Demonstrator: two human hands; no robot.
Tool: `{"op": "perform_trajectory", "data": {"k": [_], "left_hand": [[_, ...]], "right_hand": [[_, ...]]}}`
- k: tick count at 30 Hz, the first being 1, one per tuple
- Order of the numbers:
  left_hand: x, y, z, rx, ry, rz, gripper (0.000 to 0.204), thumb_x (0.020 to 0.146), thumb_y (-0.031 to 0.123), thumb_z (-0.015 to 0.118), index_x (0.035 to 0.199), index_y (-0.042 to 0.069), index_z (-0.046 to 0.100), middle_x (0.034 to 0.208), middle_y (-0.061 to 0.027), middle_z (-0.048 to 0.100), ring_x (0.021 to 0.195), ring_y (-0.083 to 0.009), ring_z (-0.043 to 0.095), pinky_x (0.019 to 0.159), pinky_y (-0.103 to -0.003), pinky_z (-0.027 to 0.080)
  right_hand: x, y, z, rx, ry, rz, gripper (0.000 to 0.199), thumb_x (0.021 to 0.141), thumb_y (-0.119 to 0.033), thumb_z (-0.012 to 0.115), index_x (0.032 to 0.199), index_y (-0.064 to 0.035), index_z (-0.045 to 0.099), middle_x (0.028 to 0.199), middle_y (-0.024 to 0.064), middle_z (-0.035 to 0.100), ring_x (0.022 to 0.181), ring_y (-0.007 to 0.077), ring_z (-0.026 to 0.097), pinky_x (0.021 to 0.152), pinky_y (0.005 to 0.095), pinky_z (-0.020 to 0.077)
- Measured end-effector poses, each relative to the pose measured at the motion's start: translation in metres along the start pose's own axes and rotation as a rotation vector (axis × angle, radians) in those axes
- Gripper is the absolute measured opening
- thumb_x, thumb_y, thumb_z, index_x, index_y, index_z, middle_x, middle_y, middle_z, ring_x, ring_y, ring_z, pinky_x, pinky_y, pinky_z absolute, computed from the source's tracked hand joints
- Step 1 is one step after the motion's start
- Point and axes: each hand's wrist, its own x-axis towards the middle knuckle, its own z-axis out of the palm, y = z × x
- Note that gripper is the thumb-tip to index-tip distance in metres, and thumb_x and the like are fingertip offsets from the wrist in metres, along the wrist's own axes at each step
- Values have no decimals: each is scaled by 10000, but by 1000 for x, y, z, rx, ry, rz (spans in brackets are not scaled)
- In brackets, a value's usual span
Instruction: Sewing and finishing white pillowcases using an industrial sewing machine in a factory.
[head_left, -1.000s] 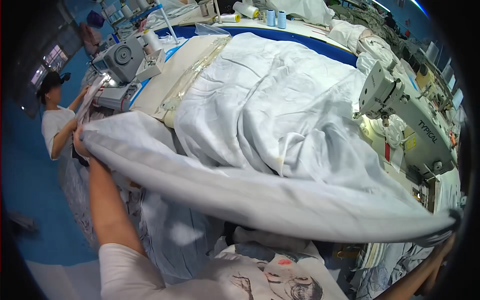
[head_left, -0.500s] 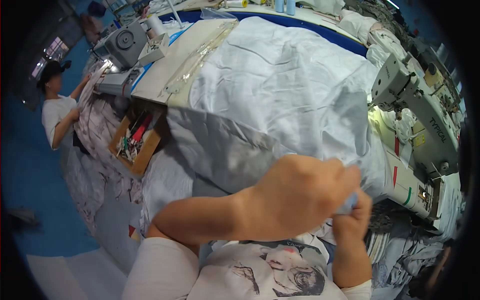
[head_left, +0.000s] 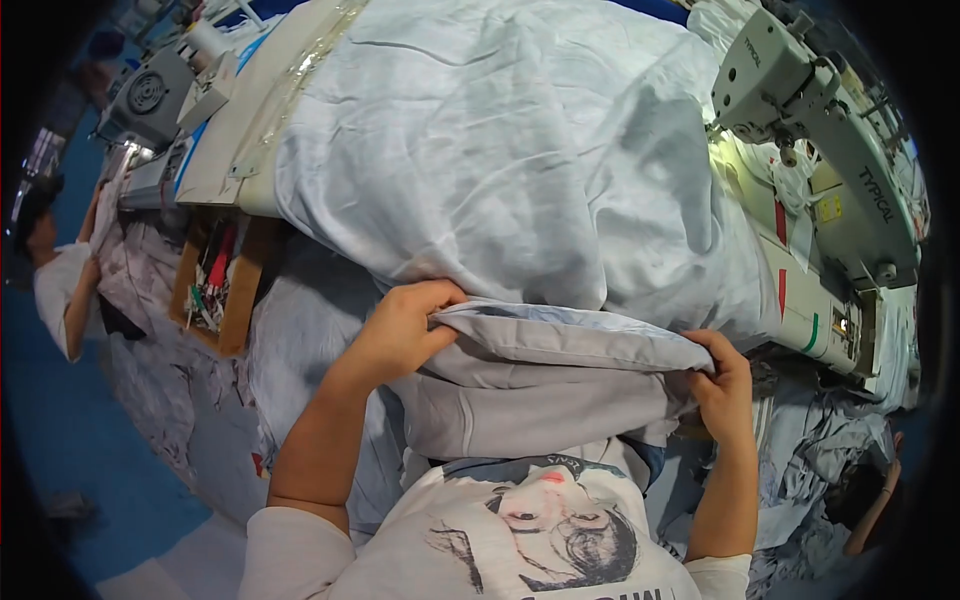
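Observation:
A large light grey-white cloth (head_left: 500,150) covers the sewing table and hangs over its near edge toward my lap. Both hands grip its folded, band-like edge (head_left: 580,338), which is stretched between them. My left hand (head_left: 405,330) pinches the left end with thumb and fingers. At the right end, my right hand (head_left: 718,375) is closed on the same edge. Below the band, a greyer layer of the cloth drapes over my lap.
On the right stands a sewing machine (head_left: 810,120) with its lamp lit. An open wooden drawer (head_left: 222,290) with small tools is at the left, near another machine (head_left: 148,95). A co-worker (head_left: 65,270) handles cloth at far left; another person's arm (head_left: 875,510) shows at lower right. Cloth piles lie around.
My hands were close together at the right, with the left arm crossing over. Now they are apart, holding the cloth's edge stretched between them. The view has shifted too.

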Motion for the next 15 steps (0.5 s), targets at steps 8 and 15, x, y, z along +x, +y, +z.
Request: {"op": "perform_trajectory", "data": {"k": [8, 15], "left_hand": [[6, -20, -1, -8, 162, -65, 119, 748, 10, 647, 859, -24, 620, 745, -81, 608, 675, -141, 554, 628, -264, 443], [-1, 12, -14, -55, 358, -185, 46, 885, 55, 586, 916, 21, 583, 732, -17, 522, 669, -66, 458, 594, -229, 376]], "right_hand": [[10, -27, 45, -518, 74, -524, 547, 608, 9, 709, 1135, -63, 577, 1102, 156, 564, 1034, 344, 520, 880, 430, 413], [49, -16, 83, -329, -64, -664, 292, 589, -59, 765, 841, -65, 616, 1002, 97, 569, 937, 319, 519, 797, 423, 409]]}}
